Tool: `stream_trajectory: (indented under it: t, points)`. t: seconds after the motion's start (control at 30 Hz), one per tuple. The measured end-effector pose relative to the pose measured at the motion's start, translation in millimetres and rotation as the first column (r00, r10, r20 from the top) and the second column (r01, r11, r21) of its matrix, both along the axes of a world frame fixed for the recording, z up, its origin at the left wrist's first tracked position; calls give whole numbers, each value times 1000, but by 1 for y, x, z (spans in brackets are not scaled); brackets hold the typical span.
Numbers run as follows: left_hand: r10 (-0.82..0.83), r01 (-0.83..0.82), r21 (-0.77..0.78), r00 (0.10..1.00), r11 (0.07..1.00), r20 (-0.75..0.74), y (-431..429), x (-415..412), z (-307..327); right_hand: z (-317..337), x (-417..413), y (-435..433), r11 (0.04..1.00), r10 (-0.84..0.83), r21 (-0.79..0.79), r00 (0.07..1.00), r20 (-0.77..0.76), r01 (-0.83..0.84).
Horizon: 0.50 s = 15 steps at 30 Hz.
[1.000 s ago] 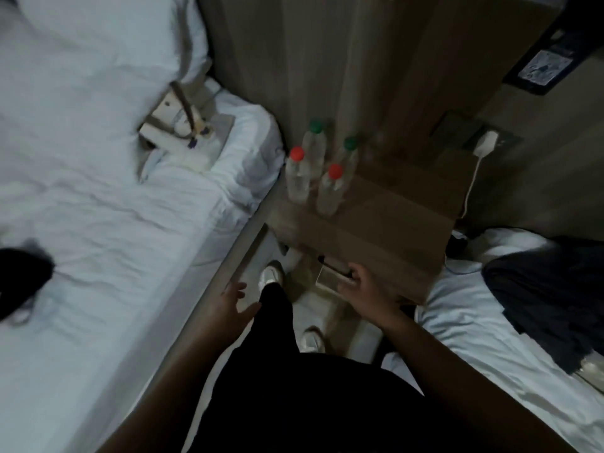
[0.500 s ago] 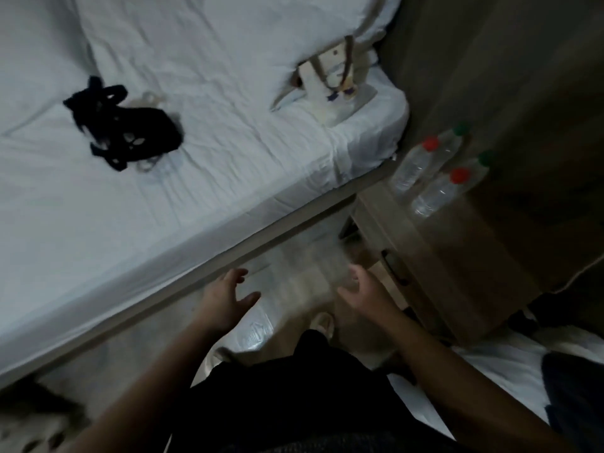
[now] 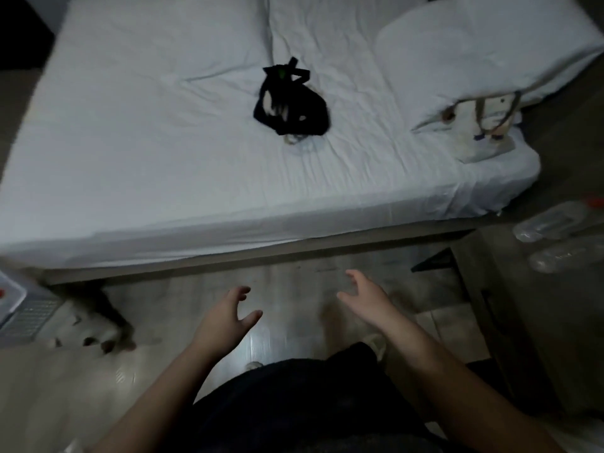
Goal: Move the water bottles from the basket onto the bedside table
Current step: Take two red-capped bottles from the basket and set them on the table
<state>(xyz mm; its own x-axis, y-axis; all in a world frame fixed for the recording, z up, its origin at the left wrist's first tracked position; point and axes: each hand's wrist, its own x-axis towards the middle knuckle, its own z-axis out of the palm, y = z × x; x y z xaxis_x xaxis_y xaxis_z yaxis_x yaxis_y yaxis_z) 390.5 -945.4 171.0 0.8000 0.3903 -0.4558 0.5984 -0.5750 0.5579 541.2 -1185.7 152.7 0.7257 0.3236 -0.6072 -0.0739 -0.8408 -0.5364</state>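
Clear water bottles (image 3: 552, 222) stand on the wooden bedside table (image 3: 536, 325) at the right edge, blurred, one with a red cap just in view. A white basket (image 3: 19, 308) shows at the far left edge on the floor, partly cut off. My left hand (image 3: 225, 317) and my right hand (image 3: 366, 297) hover over the floor in front of me, fingers relaxed and spread, both holding nothing.
A wide bed (image 3: 228, 178) with white sheets fills the upper view. A black bag (image 3: 291, 107) lies on it, a cream tote bag (image 3: 487, 125) sits near its right corner. Light slippers (image 3: 94, 328) lie on the floor by the basket.
The view has swung left, away from the bedside table and toward the bed and basket. My right hand left the table's drawer front; both hands now hang free over the floor.
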Motion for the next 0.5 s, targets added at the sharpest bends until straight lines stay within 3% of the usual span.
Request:
stream_trajectory:
  t: [0.23,0.5]
  points:
    - [288,-288,3,956,958,65,105,-125,11,17,-79,155,956,286,54,957,45,-288]
    - [491,-493,-34,853,869,178,176,-180,15,30,-109,272,856,512,10,850,121,-517]
